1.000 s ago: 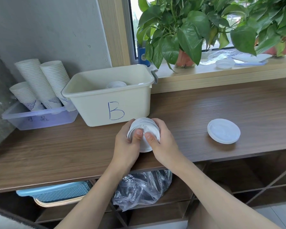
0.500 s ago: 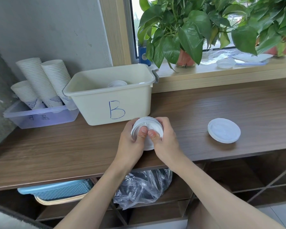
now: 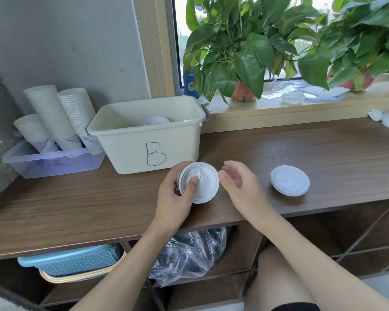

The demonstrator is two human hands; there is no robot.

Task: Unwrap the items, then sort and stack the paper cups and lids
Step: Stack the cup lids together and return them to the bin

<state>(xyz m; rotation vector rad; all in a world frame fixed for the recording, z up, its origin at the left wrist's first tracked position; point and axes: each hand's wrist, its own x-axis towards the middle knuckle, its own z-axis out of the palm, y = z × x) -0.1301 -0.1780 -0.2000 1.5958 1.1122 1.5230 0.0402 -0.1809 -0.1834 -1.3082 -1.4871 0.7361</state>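
White plastic lids [image 3: 202,185], nested in a short stack, sit in your left hand [image 3: 173,200] just in front of the cream rectangular plastic bin [image 3: 130,151]. Your fingers curl round the stack's far edge and your thumb presses across its top face. Your right hand [image 3: 240,187] hovers just right of the stack, not touching it, with its fingers loosely bent and holding nothing.

The bin's front wall carries a hand-drawn blue "B". Over its rim you can see only the top of another white lid [image 3: 157,120]; whatever else is inside is hidden.

Right of the bin, a flat round white lid [image 3: 289,180] lies on the dark wood-grain counter [image 3: 323,149]. Left of the bin, tall stacks of white paper cups [image 3: 61,115] with blue patterns stand in a clear purple-tinted plastic tray [image 3: 54,163]. The marks on its front are too faint to read. Behind the bin, a small blue box [image 3: 191,85] on the sill bears a white label too small to make out.
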